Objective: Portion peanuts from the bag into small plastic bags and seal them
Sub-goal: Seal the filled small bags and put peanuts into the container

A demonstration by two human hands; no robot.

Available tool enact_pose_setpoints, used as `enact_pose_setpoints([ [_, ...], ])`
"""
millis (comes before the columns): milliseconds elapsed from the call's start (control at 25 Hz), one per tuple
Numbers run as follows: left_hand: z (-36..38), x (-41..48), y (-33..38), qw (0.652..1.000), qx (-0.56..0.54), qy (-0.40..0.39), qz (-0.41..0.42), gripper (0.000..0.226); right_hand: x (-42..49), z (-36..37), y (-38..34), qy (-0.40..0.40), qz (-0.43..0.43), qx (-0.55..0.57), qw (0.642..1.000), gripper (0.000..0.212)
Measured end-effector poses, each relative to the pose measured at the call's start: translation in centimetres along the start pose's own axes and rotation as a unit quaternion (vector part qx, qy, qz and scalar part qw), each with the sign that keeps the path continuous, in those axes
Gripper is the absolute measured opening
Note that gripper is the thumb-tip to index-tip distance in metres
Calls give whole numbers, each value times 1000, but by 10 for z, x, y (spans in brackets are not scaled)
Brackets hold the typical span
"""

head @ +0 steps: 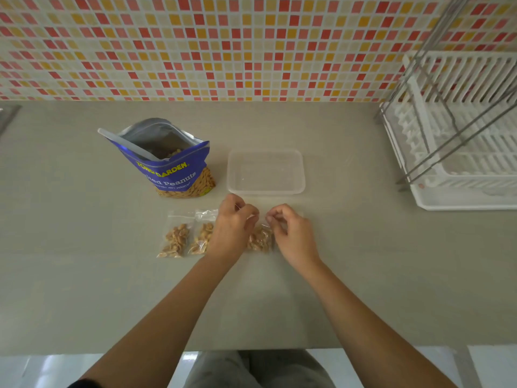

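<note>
A clear rectangular plastic container sits upright between the middle and the back edge of the grey countertop. A white slatted dish rack, crossed by thin metal rods, fills the countertop's back right corner. A mosaic tiled wall in red, orange, pink and cream runs along the back edge. Pale glossy floor shows below the front edge

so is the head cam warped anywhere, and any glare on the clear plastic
Head view: the wide-angle lens bows the tiled wall and dish rack; light is soft and even, shadows faint; a small glint on the clear container; the clear top of the small bag pinched by the left hand and right hand nearly vanishes against the counter.
</note>
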State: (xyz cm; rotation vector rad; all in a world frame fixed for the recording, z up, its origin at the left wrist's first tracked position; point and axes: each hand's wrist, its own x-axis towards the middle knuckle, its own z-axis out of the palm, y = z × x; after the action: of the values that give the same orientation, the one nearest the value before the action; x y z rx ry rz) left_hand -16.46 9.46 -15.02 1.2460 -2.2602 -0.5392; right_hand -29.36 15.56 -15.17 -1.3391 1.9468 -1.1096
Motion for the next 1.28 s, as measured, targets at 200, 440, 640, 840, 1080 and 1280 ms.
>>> enact_pose_setpoints([
  [200, -42, 3, 16, 981, -161, -80, -73, 3, -17, -17, -20, 25, 38, 155, 987, 9],
  [440, -74, 17, 56, 987, -144, -64, 17, 9, -13, -54, -49, 49, 10, 192, 980, 20],
  [640, -78, 20, 77, 991, -99, -37, 87, 4, -15, -65, -62, 71, -27, 172, 982, 21],
  [840, -73, 15, 85, 992, -85, 10, 87, 4, -18, -69, -69, 101, -44, 119, 987, 29],
  [1080, -82, 18, 73, 995, -66, 12, 73, 3, -15, -83, -70, 130, -66, 103, 984, 22],
  [1280, -78, 10, 62, 965, -249, -44, -64, 8, -11, -75, -63, 70, 14, 206, 976, 17],
])
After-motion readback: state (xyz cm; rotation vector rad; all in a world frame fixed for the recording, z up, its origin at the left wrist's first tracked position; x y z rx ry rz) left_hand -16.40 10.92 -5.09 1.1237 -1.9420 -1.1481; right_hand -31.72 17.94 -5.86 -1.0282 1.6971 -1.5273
